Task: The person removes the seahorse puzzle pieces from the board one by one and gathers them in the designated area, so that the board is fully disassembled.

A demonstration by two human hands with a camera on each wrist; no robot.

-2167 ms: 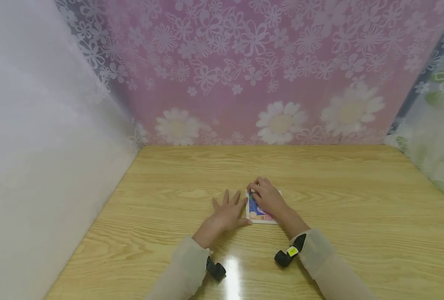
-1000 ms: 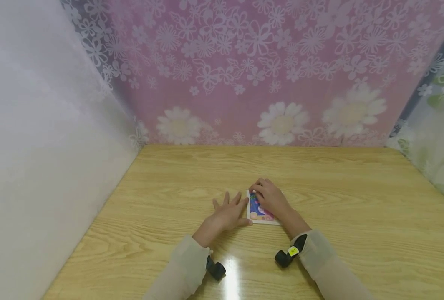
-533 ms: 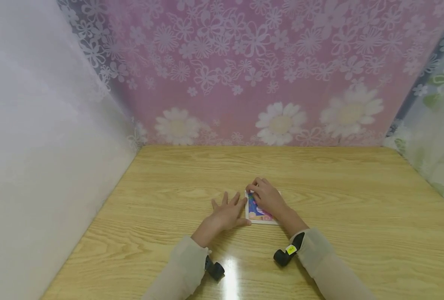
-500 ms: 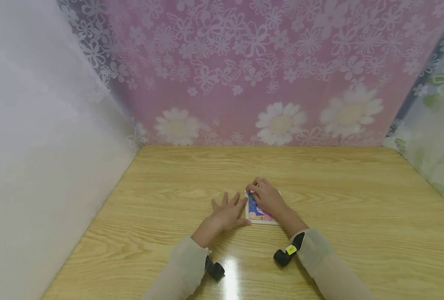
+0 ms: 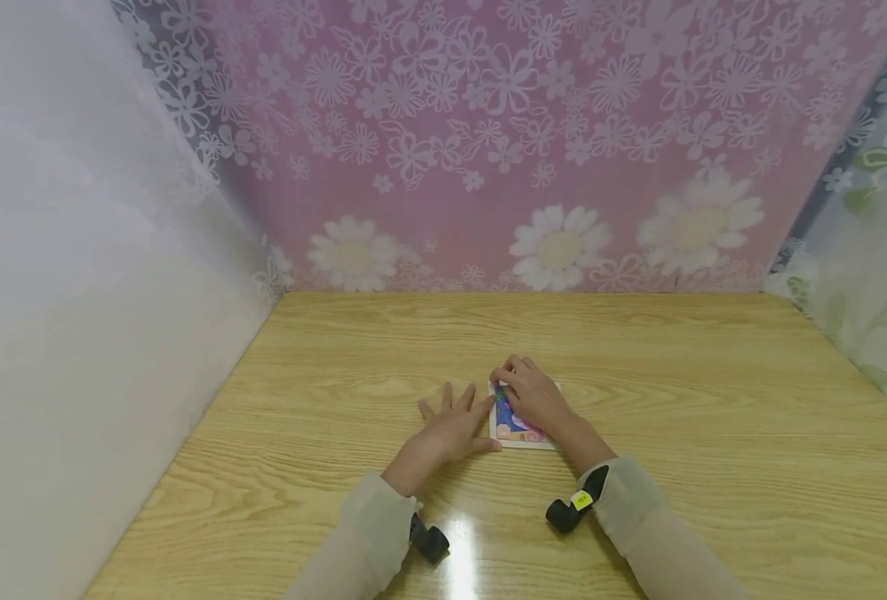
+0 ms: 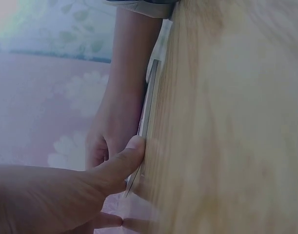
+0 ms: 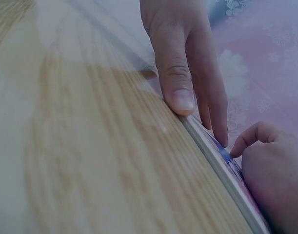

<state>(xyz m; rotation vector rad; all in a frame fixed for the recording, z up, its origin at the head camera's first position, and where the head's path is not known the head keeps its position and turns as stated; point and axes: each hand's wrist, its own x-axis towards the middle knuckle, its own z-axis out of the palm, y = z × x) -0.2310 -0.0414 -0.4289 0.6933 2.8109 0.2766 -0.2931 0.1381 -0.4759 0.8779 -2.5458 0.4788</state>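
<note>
White-rimmed and printed in blue, pink and orange, a thin picture board (image 5: 509, 423) is laid flat on the wood-grain tabletop (image 5: 338, 367), between the two hands and partly covered by one of them. Judged by its slim, straight edge, it should be light and stiff, and apt to slide on the glossy surface if pushed; it is best steadied by its sides, or lifted at a corner. Beside it the left hand (image 5: 449, 435) is spread, fingers straight and apart, nothing gripped; the near left corner is touched by the thumb, and the index fingertip is set at the left edge. Over the far left corner the fingers of the right hand (image 5: 539, 400) are curled; whether anything is pinched there cannot be told. Black wrist cameras (image 5: 434, 543) are worn at the pale sleeves (image 5: 376, 525). The table's far edge is met by a pink floral backdrop (image 5: 443, 125).
</note>
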